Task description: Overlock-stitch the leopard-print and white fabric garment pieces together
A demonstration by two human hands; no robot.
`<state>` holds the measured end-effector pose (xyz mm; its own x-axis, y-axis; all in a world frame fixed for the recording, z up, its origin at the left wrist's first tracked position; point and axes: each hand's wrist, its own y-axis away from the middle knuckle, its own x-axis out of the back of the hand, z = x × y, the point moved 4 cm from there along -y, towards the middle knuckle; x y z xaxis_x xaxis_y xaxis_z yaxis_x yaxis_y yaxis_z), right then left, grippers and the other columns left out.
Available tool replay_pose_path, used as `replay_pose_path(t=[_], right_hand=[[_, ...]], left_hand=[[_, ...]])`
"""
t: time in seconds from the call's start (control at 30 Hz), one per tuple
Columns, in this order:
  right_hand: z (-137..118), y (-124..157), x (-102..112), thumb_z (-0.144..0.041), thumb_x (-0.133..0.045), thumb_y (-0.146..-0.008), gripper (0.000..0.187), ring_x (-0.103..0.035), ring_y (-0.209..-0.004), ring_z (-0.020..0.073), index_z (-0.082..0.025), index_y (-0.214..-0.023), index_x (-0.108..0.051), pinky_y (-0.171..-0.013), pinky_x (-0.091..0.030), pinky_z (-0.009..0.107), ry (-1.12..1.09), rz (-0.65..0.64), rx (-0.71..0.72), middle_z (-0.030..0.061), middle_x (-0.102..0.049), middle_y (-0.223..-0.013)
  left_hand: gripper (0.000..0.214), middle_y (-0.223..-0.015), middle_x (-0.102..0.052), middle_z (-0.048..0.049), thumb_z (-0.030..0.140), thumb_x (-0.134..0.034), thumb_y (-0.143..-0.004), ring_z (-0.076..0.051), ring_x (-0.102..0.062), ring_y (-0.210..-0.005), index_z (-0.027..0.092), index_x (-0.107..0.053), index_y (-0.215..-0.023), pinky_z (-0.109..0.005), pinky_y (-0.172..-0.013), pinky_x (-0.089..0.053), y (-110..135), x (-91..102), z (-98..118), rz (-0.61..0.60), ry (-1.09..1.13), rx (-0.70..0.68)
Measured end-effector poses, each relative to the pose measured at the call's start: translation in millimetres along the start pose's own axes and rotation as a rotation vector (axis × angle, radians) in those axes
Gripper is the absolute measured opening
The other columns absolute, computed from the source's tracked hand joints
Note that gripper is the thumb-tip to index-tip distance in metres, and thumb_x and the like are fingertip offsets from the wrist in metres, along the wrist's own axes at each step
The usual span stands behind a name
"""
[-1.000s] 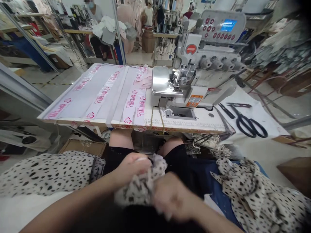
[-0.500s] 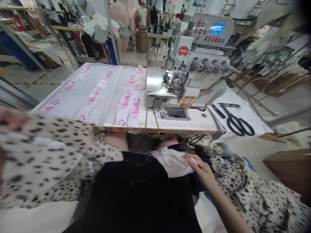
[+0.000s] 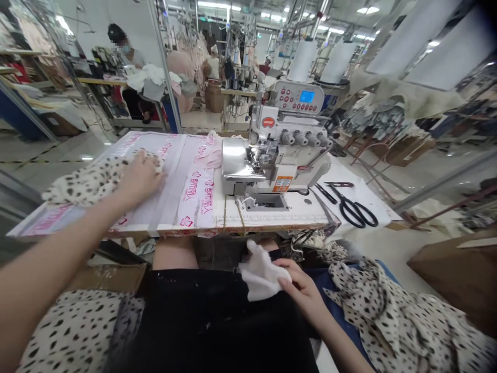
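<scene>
My left hand (image 3: 140,178) lies palm down on a bunched piece of black-spotted cream fabric (image 3: 93,181), which sits on the left part of the worktable. The table top (image 3: 166,207) is covered with clear film over pink-printed strips. My right hand (image 3: 303,290) is low over my lap and pinches a crumpled white cloth piece (image 3: 259,272). More spotted fabric lies in a heap (image 3: 392,321) to the right of that hand, and another (image 3: 73,331) lies at lower left.
An overlock sewing machine (image 3: 264,155) stands on the table, right of the film. Black-handled scissors (image 3: 355,210) and a small cutter (image 3: 339,184) lie on a white sheet to its right. A person (image 3: 130,58) works at a bench behind, and cardboard lies at right.
The spotted fabric has gone from my left foreground onto the table under my left hand. My view has tilted up. The white cloth stays in my right hand.
</scene>
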<state>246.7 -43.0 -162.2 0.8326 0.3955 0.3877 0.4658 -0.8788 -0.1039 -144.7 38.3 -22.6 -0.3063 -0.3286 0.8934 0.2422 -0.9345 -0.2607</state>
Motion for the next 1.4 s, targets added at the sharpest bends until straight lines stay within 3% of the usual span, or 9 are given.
replay_pose_path(t=[0.07,0.2,0.33,0.4,0.5,0.67,0.97,1.2,1.4], right_hand=[[-8,-2,-2,-0.038,-0.046,-0.086,0.027,-0.051,-0.104,0.0246,-0.02,-0.081,-0.066,-0.09,-0.039,0.034,-0.061,-0.055,0.023,0.009,-0.055,-0.113],[-26,-14,-13,-0.038,-0.049,-0.084,0.024,-0.049,-0.109,0.0262,-0.021,-0.09,-0.066,-0.092,-0.038,0.037,-0.185,-0.166,0.059,0.0091,-0.053,-0.122],[-46,-31,-20,-0.034,-0.051,-0.083,0.02,-0.05,-0.107,0.0246,-0.02,-0.085,-0.065,-0.091,-0.037,0.035,-0.161,-0.269,0.151,0.0085,-0.053,-0.119],[-53,-38,-15,-0.032,-0.051,-0.084,0.019,-0.051,-0.103,0.0233,-0.019,-0.08,-0.063,-0.089,-0.038,0.034,-0.113,-0.248,0.19,0.0085,-0.055,-0.112],[-56,-48,-6,-0.03,-0.05,-0.084,0.02,-0.054,-0.09,0.0196,-0.017,-0.072,-0.06,-0.08,-0.041,0.03,-0.054,-0.191,0.182,0.0073,-0.056,-0.098],[-61,-80,-24,-0.03,-0.06,-0.076,0.015,-0.051,-0.068,0.0144,-0.015,-0.077,-0.059,-0.062,-0.039,0.023,-0.027,-0.243,0.09,-0.0007,-0.054,-0.072],[-61,-129,-59,-0.031,-0.065,-0.067,0.019,-0.054,-0.07,0.0183,-0.014,-0.077,-0.064,-0.061,-0.04,0.025,-0.197,-0.249,0.077,-0.0007,-0.06,-0.071],[-55,-138,-45,-0.028,-0.062,-0.068,0.013,-0.05,-0.064,0.0139,-0.016,-0.07,-0.059,-0.059,-0.038,0.023,-0.233,-0.157,0.101,-0.0029,-0.055,-0.066],[-52,-152,-26,-0.03,-0.06,-0.065,0.018,-0.039,-0.048,0.0098,-0.018,-0.06,-0.046,-0.047,-0.031,0.022,-0.175,-0.081,0.067,-0.0065,-0.041,-0.053]], left_hand=[[0.043,-0.126,-0.041,-0.0175,0.031,-0.043,-0.086,-0.028,-0.031,-0.123,-0.002,-0.045,-0.114,-0.04,-0.104,-0.02,34,-26.0,30,0.019,-0.006,-0.258],[0.047,-0.128,-0.045,-0.0095,0.035,-0.049,-0.083,-0.02,-0.039,-0.118,0.019,-0.041,-0.127,-0.033,-0.1,-0.031,122,-74.1,106,-0.562,0.383,-0.768],[0.058,-0.11,-0.057,-0.0073,0.038,-0.064,-0.069,-0.02,-0.053,-0.096,0.019,-0.047,-0.121,-0.027,-0.079,-0.043,140,-101.7,132,-0.784,0.607,-0.568],[0.029,-0.079,-0.059,-0.0014,0.036,-0.062,-0.071,-0.014,-0.054,-0.07,0.015,-0.061,-0.091,-0.021,-0.06,-0.04,134,-109.8,122,-0.87,0.587,-0.479],[0.026,-0.064,-0.052,0.0014,0.039,-0.057,-0.073,-0.01,-0.048,-0.058,0.013,-0.058,-0.069,-0.018,-0.051,-0.034,120,-98.5,99,-0.899,0.605,-0.322],[0.032,-0.068,-0.058,0.0004,0.045,-0.054,-0.074,-0.011,-0.053,-0.06,0.014,-0.062,-0.081,-0.017,-0.051,-0.038,77,-20.4,90,-0.689,0.534,-0.129],[0.059,-0.083,-0.053,0.0001,0.058,-0.052,-0.066,-0.018,-0.054,-0.086,0.01,-0.062,-0.099,-0.046,-0.083,-0.039,-25,131.1,117,0.14,-0.055,-0.193],[0.057,-0.085,-0.049,-0.0008,0.054,-0.046,-0.074,-0.021,-0.047,-0.098,0.004,-0.061,-0.097,-0.046,-0.095,-0.03,-85,154.2,110,0.245,-0.405,-0.372],[0.064,-0.083,-0.047,0.0004,0.052,-0.027,-0.081,-0.018,-0.048,-0.098,-0.001,-0.06,-0.094,-0.038,-0.087,-0.033,-104,160.2,127,0.324,-0.629,-0.511]])
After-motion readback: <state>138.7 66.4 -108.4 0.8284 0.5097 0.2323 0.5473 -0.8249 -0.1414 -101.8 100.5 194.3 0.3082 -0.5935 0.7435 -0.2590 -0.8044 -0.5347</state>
